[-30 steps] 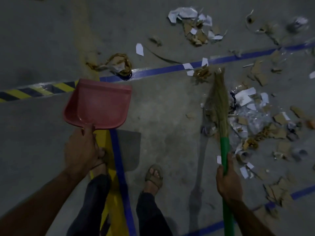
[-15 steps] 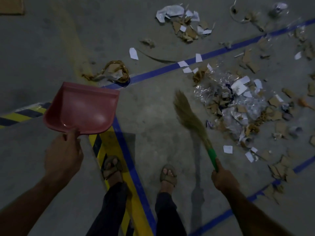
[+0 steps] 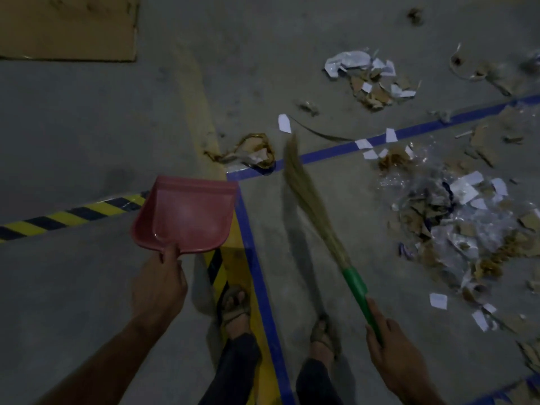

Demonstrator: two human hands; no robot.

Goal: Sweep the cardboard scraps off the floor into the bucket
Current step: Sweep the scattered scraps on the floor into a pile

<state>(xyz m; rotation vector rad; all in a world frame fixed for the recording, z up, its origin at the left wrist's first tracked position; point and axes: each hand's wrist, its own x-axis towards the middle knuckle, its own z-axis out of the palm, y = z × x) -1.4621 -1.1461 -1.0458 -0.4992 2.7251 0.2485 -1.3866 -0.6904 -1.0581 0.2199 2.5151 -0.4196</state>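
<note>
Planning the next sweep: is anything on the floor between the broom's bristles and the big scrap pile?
Nothing visible blocks it. Bare floor lies between the broom, held by the right hand, and the scrap pile to its right. No bucket is in view.

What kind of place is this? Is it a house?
Probably not a house: more likely a warehouse or factory floor. The bare concrete floor carries yellow-and-black hazard tape and blue marking lines, and a flat cardboard sheet lies near packing scraps.

Flat cardboard sheet [image 3: 68,26] upper left; blue floor tape [image 3: 257,267] through centre; black-yellow hazard stripe [image 3: 70,216] at left.
</note>
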